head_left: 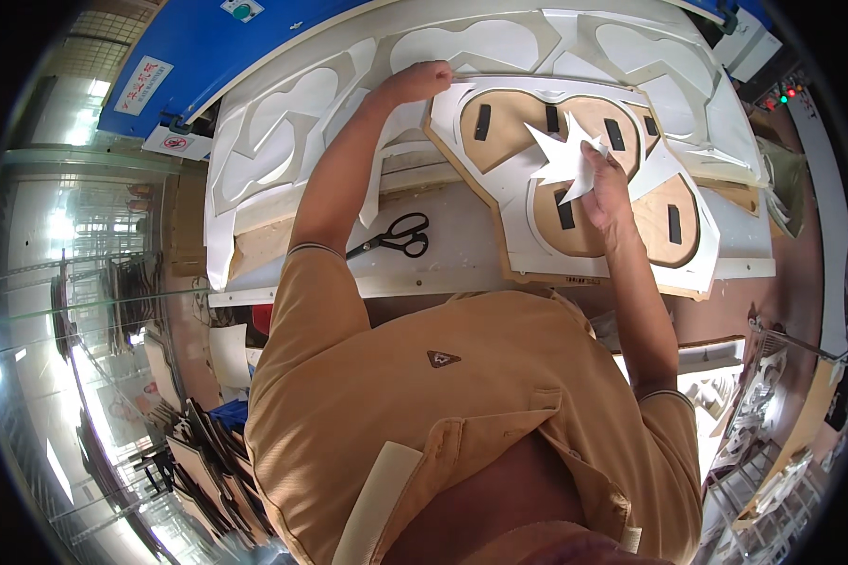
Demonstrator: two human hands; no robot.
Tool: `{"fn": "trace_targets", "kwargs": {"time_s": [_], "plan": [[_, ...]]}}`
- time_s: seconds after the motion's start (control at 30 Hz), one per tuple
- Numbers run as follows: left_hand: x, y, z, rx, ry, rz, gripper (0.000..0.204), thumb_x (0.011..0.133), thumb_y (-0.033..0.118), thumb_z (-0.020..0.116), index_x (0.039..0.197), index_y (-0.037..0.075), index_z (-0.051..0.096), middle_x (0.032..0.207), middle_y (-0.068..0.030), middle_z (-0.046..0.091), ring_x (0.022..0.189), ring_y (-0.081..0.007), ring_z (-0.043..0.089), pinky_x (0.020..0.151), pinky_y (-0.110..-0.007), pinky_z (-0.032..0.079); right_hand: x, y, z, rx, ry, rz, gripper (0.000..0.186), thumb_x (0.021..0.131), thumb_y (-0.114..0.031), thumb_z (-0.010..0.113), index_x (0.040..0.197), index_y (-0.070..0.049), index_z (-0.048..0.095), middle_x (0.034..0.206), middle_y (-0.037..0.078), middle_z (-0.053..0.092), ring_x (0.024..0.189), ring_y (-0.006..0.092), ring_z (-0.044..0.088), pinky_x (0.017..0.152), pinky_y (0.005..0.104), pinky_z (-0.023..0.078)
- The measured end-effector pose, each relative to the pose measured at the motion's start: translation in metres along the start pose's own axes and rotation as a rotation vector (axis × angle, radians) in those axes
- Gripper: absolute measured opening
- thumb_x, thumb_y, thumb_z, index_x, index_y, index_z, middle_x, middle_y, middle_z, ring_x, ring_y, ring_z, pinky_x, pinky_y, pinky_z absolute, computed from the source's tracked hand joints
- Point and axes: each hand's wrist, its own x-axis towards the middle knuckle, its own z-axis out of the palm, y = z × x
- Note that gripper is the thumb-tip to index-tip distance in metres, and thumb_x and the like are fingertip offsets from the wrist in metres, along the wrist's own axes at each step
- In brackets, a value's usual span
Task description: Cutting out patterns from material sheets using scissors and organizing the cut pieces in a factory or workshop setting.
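Note:
My right hand [605, 188] is closed on a bunch of white sheet scraps [562, 155] with sharp points sticking out. It is above a wooden die board [496, 202] with curved, rounded panels and several black strips [675, 224]. A white sheet with cut-out shapes [546, 262] lies over this board, around the panels. At the board's upper left corner, my left hand [426, 82] is closed, its fingers curled beside the sheet's edge; what they hold, if anything, is hidden. Black-handled scissors [400, 235] rest on the table left of the board.
Behind the board, a large white sheet with curved cut outlines [301, 122] spreads across the table [452, 268]. A blue machine [207, 47] stands along the far left side. Several brown boards [207, 471] lean at the lower left. Wire racks [754, 471] stand at the lower right.

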Motion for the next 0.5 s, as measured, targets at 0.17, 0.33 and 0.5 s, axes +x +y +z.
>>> {"fn": "trace_targets", "kwargs": {"time_s": [0.17,0.33,0.5], "plan": [[-0.018,0.008,-0.022,-0.277,-0.018,-0.083,0.015,0.089,0.016,0.062,0.102,0.008,0.065,0.093,-0.0046,0.068,0.076,-0.017,0.057,0.071,-0.031,0.047,0.003,0.003,0.001,0.007,-0.014,0.015,0.026,0.097,-0.013,0.064,0.116,0.005,0.06,0.101,0.012,0.066,0.083,0.0169,0.063,0.067,0.0253,0.052],[-0.053,0.051,-0.036,-0.187,0.532,0.0,0.017,0.09,0.016,0.064,0.103,0.006,0.065,0.092,-0.0039,0.067,0.074,-0.0172,0.057,0.07,-0.031,0.048,0.011,0.011,0.027,0.056,-0.05,0.067,0.029,0.097,-0.016,0.066,0.117,0.004,0.059,0.102,0.012,0.065,0.081,0.0177,0.062,0.065,0.0266,0.052],[-0.066,0.147,0.032,-0.004,0.465,0.441,0.016,0.087,0.015,0.071,0.101,0.009,0.065,0.092,-0.0015,0.067,0.081,-0.02,0.059,0.075,-0.033,0.048,0.007,0.024,0.065,0.225,-0.181,0.133,0.027,0.098,-0.014,0.064,0.118,0.004,0.059,0.105,0.013,0.065,0.084,0.0186,0.064,0.068,0.0262,0.053]]}}
